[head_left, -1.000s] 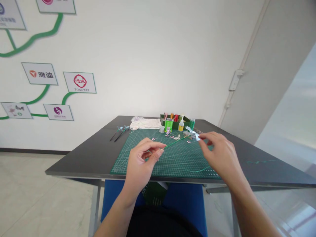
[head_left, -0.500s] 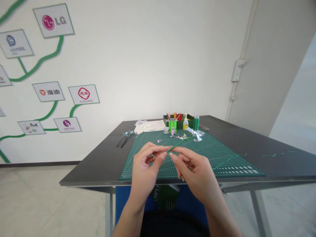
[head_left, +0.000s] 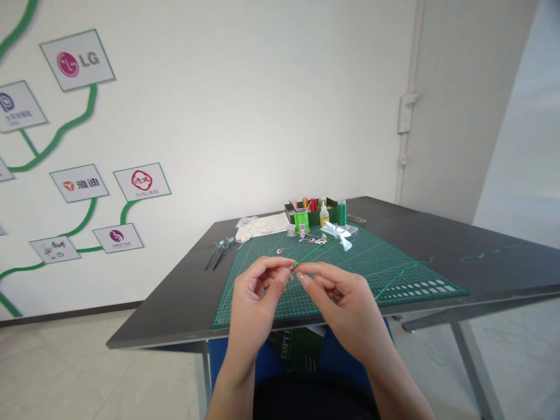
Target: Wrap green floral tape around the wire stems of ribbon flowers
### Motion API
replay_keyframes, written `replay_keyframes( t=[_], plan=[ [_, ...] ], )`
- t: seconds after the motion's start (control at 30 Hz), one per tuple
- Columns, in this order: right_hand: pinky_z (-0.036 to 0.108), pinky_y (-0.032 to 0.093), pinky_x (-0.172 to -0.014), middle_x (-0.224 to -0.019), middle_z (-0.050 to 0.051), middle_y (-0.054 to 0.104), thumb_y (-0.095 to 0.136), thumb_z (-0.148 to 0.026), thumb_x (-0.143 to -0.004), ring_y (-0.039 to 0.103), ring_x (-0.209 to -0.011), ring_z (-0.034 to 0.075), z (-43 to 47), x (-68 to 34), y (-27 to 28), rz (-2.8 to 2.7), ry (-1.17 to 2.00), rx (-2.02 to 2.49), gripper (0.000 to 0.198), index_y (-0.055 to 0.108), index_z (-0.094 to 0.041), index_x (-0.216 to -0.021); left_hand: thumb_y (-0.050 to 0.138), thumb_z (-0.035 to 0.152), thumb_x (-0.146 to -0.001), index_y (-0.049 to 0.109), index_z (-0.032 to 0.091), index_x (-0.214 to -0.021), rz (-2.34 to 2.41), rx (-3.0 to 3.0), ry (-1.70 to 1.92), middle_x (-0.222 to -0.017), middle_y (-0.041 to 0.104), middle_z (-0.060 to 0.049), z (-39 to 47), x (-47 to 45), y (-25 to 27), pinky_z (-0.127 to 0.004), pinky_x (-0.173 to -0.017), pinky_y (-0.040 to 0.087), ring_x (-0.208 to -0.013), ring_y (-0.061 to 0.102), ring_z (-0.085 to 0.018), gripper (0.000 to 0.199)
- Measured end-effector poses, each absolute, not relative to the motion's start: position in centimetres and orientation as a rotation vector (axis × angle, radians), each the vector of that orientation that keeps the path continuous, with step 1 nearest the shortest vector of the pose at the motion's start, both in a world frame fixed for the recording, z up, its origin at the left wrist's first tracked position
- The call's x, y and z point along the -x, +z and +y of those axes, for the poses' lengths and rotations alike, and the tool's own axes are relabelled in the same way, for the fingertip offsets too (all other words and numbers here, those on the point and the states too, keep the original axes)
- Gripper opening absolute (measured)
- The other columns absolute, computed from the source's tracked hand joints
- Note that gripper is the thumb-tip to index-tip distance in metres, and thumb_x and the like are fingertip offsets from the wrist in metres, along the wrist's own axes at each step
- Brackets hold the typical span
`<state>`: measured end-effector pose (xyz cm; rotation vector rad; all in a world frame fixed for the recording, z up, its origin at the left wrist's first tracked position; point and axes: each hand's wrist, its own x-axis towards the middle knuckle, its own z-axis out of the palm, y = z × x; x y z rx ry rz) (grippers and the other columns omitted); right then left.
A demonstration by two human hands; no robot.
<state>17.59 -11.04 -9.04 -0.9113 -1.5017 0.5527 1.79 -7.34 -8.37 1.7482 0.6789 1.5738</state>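
Observation:
Over the front of the cutting mat, my left hand [head_left: 261, 291] pinches the lower end of a thin green stem [head_left: 310, 254] between thumb and forefinger. The stem slants up and away to the right, with a small pale tip at its far end. My right hand [head_left: 339, 297] is closed beside it, thumb and forefinger pressed at the same lower end and the other fingers curled. Green thread [head_left: 400, 277] shows past my right wrist and trails over the mat to the right. Where it meets the stem is hidden by my fingers.
On the green cutting mat [head_left: 258, 280] lie a pale blue ribbon [head_left: 339, 231] and small wire pieces. Behind stand a green can [head_left: 301, 220], a glue bottle [head_left: 324, 214], a green thread spool [head_left: 342, 213] and a box of spools [head_left: 289, 213]. Hairpins [head_left: 223, 255] lie left.
The camera view has tilted and turned slightly right. Both hands keep their pinch at the stem's lower end, with only slight finger movement.

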Motion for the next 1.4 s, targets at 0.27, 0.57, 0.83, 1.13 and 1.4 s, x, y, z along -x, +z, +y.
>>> replay_keyframes(
  t=[0.27, 0.57, 0.83, 1.13, 1.4],
  plan=[
    [0.027, 0.019, -0.048, -0.054, -0.009, 0.029, 0.060, -0.033, -0.099, 0.025, -0.049, 0.010, -11.2, -17.6, -8.6, -1.497, 0.529, 0.899, 0.027, 0.079, -0.015, -0.096, 0.080, 0.027, -0.090, 0.085, 0.020, -0.097, 0.699, -1.720, 1.618, -0.080, 0.076, -0.005, -7.4, -2.0, -8.2, -0.021, -0.057, 0.048, -0.069, 0.065, -0.015, 0.011],
    [0.027, 0.019, -0.048, -0.054, -0.009, 0.030, 0.061, -0.032, -0.098, 0.024, -0.050, 0.010, -11.3, -17.6, -8.7, -1.477, 0.581, 0.851, 0.026, 0.080, -0.014, -0.097, 0.084, 0.024, -0.086, 0.086, 0.020, -0.098, 0.698, -1.689, 1.672, -0.078, 0.074, -0.003, -7.7, -2.2, -8.1, -0.020, -0.058, 0.048, -0.069, 0.064, -0.014, 0.013],
    [0.027, 0.017, -0.048, -0.054, -0.010, 0.028, 0.064, -0.035, -0.099, 0.021, -0.051, 0.010, -11.2, -17.6, -9.2, -1.438, 0.630, 0.822, 0.028, 0.083, -0.014, -0.099, 0.084, 0.023, -0.088, 0.085, 0.022, -0.098, 0.698, -1.709, 1.688, -0.081, 0.074, -0.002, -8.0, -2.3, -8.2, -0.019, -0.060, 0.052, -0.071, 0.067, -0.013, 0.011],
    [0.027, 0.016, -0.048, -0.054, -0.009, 0.026, 0.068, -0.039, -0.096, 0.019, -0.051, 0.010, -11.2, -17.7, -9.2, -1.376, 0.603, 0.859, 0.030, 0.086, -0.015, -0.095, 0.084, 0.019, -0.088, 0.085, 0.023, -0.097, 0.674, -1.749, 1.690, -0.086, 0.073, -0.003, -8.1, -2.5, -8.5, -0.020, -0.071, 0.057, -0.079, 0.069, -0.015, 0.010],
    [0.027, 0.015, -0.048, -0.053, -0.009, 0.025, 0.068, -0.038, -0.096, 0.018, -0.051, 0.010, -11.3, -17.7, -9.0, -1.369, 0.594, 0.837, 0.030, 0.086, -0.015, -0.092, 0.083, 0.018, -0.090, 0.084, 0.023, -0.098, 0.669, -1.807, 1.694, -0.087, 0.071, -0.002, -8.5, -2.5, -8.5, -0.021, -0.075, 0.057, -0.082, 0.068, -0.015, 0.010]
  ],
)
